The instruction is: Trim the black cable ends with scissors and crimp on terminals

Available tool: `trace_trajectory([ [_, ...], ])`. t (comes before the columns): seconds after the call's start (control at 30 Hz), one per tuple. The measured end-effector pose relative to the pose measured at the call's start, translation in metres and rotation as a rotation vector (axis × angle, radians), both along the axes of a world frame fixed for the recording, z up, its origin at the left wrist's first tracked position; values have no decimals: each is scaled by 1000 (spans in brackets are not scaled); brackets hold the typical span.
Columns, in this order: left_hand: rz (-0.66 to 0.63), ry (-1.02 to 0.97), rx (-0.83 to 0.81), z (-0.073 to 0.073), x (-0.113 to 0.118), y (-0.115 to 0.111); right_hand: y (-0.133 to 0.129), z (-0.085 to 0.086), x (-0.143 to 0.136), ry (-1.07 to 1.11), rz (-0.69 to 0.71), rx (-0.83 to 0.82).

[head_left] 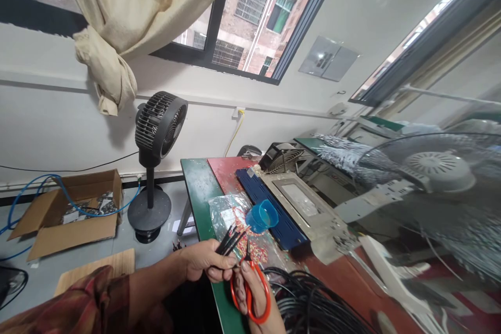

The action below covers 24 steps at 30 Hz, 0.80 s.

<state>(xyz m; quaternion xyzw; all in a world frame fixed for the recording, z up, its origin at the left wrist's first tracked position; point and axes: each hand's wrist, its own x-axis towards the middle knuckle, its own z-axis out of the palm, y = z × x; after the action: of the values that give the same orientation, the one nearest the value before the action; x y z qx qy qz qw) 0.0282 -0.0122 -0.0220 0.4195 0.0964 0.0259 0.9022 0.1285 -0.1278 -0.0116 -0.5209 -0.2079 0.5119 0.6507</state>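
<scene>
My left hand (209, 261) is closed around a small bundle of black cables (230, 240), whose ends stick up past the fingers. In my right hand (253, 287) is a pair of scissors (267, 292) with red-orange handles, fingers through the loops and dark blades pointing up. The two hands are close together over the table's near edge. Just beyond them lies a clear plastic bag (219, 205) with many small red and yellow pieces (254, 251). A blue plastic cup (261, 216) stands by the bag. Coiled black cable (309, 302) is heaped to the right of my right hand.
Behind the cup sits a beige machine (301, 201) with a blue panel (274, 214). A blurred fan (442, 172) takes up the right side. Left of the green table edge (199, 182) stand a black floor fan (156, 130) and an open cardboard box (78, 219).
</scene>
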Motion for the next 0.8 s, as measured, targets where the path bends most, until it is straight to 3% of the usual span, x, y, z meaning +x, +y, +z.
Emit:
trace_trajectory([
  [0.3,42,15,-34,5,1,-1,7,-10,2,-77,-25,-46],
  [0.57,68,39,-40,9,0,-2,6,-4,0,-124,-31,-63],
  [0.8,111,42,-27,3,2,-1,8,-6,1,-240,-51,-159],
])
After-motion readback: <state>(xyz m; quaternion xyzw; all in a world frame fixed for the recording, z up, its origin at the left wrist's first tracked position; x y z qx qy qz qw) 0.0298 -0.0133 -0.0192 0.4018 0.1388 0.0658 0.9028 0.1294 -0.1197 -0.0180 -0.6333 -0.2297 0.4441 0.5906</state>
